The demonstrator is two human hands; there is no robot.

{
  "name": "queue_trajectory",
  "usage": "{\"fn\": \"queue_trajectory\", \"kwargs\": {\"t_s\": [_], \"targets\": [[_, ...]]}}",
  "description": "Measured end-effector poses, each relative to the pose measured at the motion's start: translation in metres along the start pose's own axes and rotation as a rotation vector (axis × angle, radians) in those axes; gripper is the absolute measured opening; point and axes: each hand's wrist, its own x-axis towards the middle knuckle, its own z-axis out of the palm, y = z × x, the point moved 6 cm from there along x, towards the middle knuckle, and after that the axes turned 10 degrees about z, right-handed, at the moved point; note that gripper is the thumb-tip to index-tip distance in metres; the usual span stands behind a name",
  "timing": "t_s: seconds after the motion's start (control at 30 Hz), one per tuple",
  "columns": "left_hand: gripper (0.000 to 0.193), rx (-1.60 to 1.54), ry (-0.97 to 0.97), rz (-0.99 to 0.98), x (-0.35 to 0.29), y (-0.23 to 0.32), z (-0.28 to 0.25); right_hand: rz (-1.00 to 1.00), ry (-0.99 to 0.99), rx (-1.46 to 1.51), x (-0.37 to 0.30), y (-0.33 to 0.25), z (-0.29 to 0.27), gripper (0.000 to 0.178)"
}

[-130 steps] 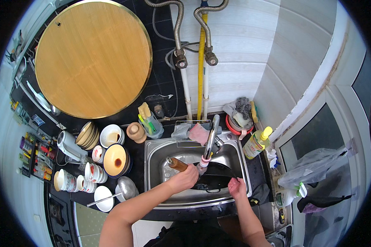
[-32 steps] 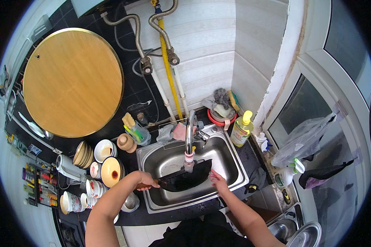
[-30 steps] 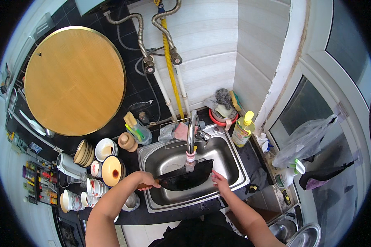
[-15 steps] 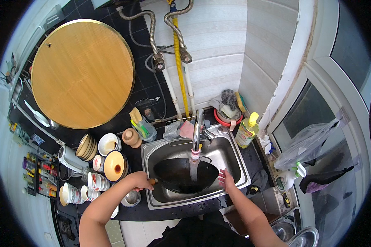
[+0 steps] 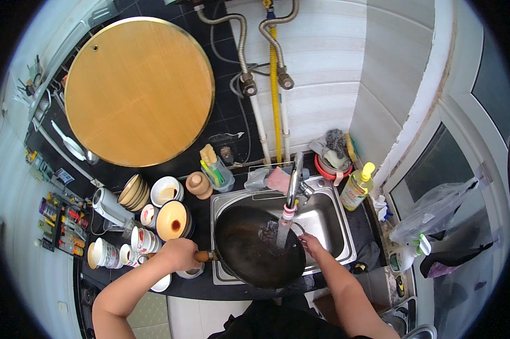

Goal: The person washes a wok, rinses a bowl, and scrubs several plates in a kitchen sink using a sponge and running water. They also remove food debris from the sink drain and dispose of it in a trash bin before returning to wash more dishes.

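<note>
Rinsing now, by all appearances! Holding the dark wok (image 5: 243, 248) over the sink (image 5: 327, 221), under running water (image 5: 282, 231) from the faucet (image 5: 293, 186). Clamped on the wooden handle (image 5: 204, 256) with the left hand (image 5: 180, 254); up by the loop handle (image 5: 300, 226) with the right hand (image 5: 311, 246), though hard to tell whether gripping or just touching. Next, probably calling for a steady tilt to drain.

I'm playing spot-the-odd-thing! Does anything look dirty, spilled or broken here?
Yes: a cream bowl left of the sink has a dark brown blotch on its pale inside. The wall edge near the window looks ragged, as if chipped.
</note>
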Motion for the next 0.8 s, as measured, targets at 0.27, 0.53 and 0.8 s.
{"fn": "queue_trajectory", "kwargs": {"t_s": [0.27, 0.53, 0.8], "targets": [[0.02, 0.078, 0.265, -0.006, -0.025, -0.017, 0.035, -0.105, 0.094, 0.115, -0.019, -0.016, 0.009, 0.02], [0.02, -0.136, 0.42, -0.078, -0.003, -0.095, 0.113, -0.371, 0.109, 0.077, -0.092, -0.071, 0.013, 0.02], [0.026, -0.348, 0.39, 0.029, 0.032, -0.078, 0.104, -0.378, 0.302, 0.009, -0.159, -0.104, -0.037, 0.02]]}}
